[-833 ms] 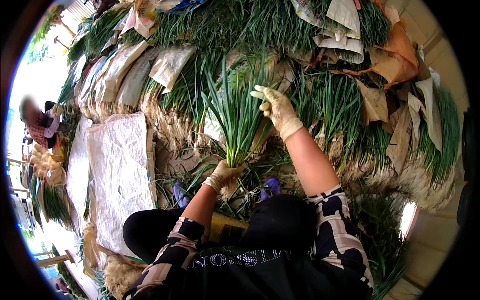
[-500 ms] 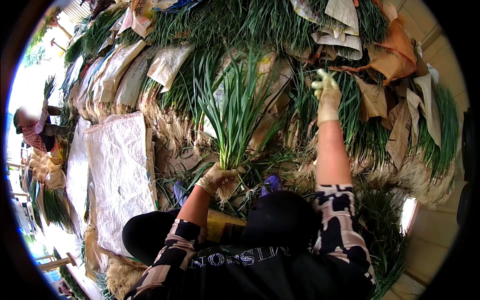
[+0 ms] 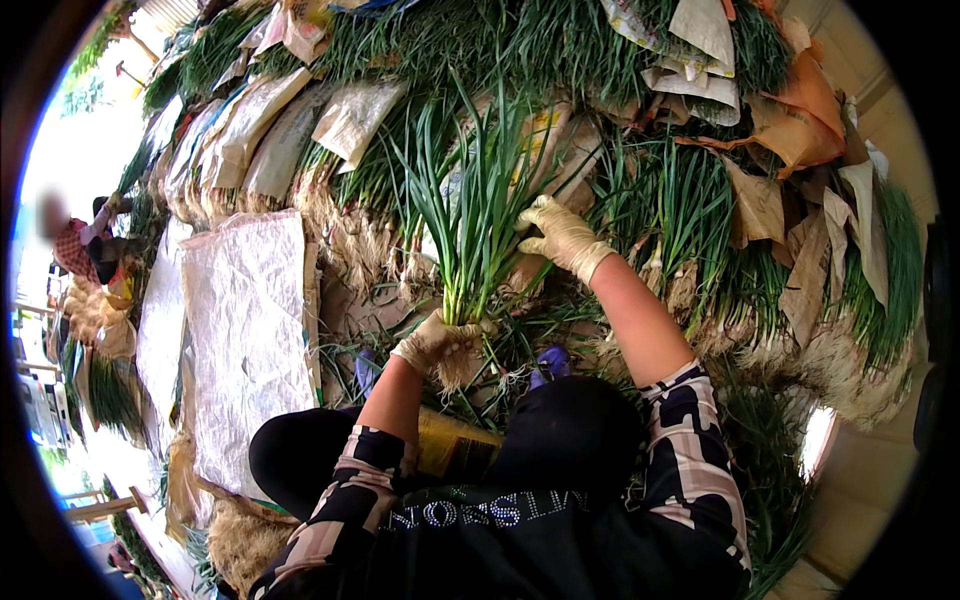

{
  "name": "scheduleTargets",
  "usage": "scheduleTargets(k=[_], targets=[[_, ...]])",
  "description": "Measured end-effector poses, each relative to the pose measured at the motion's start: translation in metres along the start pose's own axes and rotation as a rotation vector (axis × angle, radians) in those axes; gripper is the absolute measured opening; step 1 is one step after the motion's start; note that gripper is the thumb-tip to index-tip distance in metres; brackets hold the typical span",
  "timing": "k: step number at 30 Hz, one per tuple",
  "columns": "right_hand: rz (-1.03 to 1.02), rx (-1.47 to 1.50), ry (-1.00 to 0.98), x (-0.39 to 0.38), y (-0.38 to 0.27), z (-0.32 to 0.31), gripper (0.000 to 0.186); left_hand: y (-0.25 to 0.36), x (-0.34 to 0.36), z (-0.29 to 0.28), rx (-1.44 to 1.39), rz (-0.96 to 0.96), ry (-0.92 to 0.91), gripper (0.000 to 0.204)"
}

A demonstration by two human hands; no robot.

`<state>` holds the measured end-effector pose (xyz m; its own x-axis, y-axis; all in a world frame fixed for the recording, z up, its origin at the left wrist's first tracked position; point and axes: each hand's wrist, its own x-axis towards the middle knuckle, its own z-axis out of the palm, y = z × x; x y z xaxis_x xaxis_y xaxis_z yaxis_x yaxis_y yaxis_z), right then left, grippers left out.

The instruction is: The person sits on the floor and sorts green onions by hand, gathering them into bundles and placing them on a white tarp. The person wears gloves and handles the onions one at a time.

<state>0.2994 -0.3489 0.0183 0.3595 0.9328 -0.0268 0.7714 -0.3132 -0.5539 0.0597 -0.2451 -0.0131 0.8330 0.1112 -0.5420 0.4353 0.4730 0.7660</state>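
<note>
My gloved left hand [image 3: 438,342] is closed round the lower stems of a bunch of green onions [image 3: 475,225], just above its pale, stringy roots. The bunch stands upright, its long leaves fanned toward the far side. Close by on the right, my gloved right hand [image 3: 562,236] reaches to the edge of the leaves with its fingers apart and nothing in them. Whether its fingertips touch the leaves I cannot tell. Loose leaves and stems [image 3: 520,350] lie on the ground below the bunch.
Rows of green onions [image 3: 690,205] with roots toward me lie ahead and right, partly under paper sacks [image 3: 360,115] and an orange sheet [image 3: 800,125]. A white woven sack [image 3: 245,340] is spread at left. Another person [image 3: 85,240] works at far left. Purple shoes [image 3: 550,365] show below.
My right hand has come back from the row at the far right, down and left to the held bunch. My left hand keeps its grip in nearly the same place.
</note>
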Motion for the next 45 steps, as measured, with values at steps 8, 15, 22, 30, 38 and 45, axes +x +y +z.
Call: scheduleTargets(k=[8, 15, 22, 30, 38, 45], targets=[[-0.154, 0.625, 0.113, -0.03, -0.013, 0.006, 0.023, -0.003, 0.003, -0.006, -0.077, 0.093, 0.052, 0.024], [0.072, 1.404, -0.04, -0.038, -0.02, 0.04, 0.018, 0.005, 0.007, 0.007, -0.149, 0.092, 0.057, 0.029], [-0.04, 1.005, 0.177, -0.04, -0.019, 0.071, 0.03, -0.001, 0.015, 0.006, -0.209, 0.102, 0.027, 0.026], [0.036, 0.271, -0.093, -0.06, -0.026, 0.05, 0.02, 0.001, 0.022, 0.023, 0.028, 0.097, 0.146, 0.02], [0.258, 0.274, 0.062, -0.084, 0.042, 0.064, 0.019, -0.011, 0.032, 0.024, 0.112, 0.115, 0.154, 0.017], [0.355, 0.555, -0.06, -0.087, 0.01, 0.003, 0.033, -0.04, 0.04, 0.009, 0.322, 0.17, 0.233, 0.019]])
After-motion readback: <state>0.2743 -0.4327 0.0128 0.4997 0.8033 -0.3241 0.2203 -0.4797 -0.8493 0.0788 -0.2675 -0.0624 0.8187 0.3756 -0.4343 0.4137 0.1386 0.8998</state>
